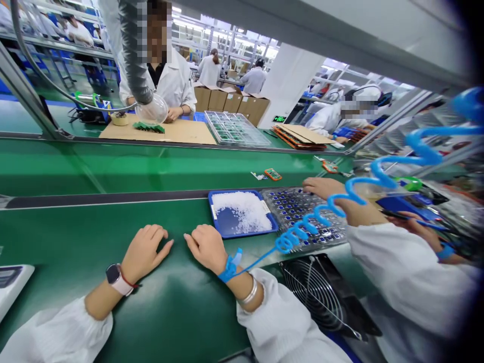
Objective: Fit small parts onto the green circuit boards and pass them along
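Note:
My left hand (145,254) rests palm down on the green tabletop (75,237), fingers loosely bent and thumb held apart, with nothing in it. A watch (113,275) is on that wrist. Close by, my right hand (207,247) lies palm down too, thumb apart from the relaxed fingers, also holding nothing. Its wrist wears a blue strap (229,269) joined to a coiled blue cord (291,239), plus a silver bangle (250,292). Just beyond the right hand sits a blue tray (227,234) partly filled with small white pieces (245,206).
Right of the blue tray is a clear tray of small dark parts (287,201), with a co-worker's hand (327,187) over it. A black fan (321,290) stands near my right forearm. Orange-edged boards (273,174) lie on the green strip beyond. A white device (13,287) is at far left.

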Tool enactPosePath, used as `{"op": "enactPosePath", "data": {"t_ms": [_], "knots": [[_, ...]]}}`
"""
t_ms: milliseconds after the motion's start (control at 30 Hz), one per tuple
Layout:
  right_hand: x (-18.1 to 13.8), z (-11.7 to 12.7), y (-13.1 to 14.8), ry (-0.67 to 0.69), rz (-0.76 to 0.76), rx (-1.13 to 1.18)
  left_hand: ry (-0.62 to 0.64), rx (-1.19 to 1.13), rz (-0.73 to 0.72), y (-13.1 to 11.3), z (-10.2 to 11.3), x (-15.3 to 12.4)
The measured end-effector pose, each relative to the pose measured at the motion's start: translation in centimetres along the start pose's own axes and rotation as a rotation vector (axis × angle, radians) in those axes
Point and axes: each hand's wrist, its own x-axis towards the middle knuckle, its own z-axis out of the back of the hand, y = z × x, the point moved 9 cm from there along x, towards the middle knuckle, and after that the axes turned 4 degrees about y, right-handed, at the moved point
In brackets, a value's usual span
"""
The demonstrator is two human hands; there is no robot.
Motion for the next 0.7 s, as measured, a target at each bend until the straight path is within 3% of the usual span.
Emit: {"op": "enactPosePath", "data": {"t_ms": [67,200,400,567,700], "knots": [[0.1,-1.0,0.0,0.089,0.002,-0.025,-0.049,0.004,0.008,-0.1,0.6,0.0],[0.2,-2.0,-0.4,0.209,-0.013,0.035,0.164,-0.019,-0.063,-0.8,-1.2,0.1],[0.3,0.6,-0.1,-0.028,0.047,0.172,0.177,-0.067,-0.061,-0.5,-1.7,0.2],[0.1,-2.0,0.6,0.232,0.100,0.012,0.166,-0.082,-0.058,-0.4,-1.6,0.2],[0.0,-2.1,0.4,0.225,0.106,0.025,0.196,-0.050,-0.061,-0.5,-2.0,0.2]]}}
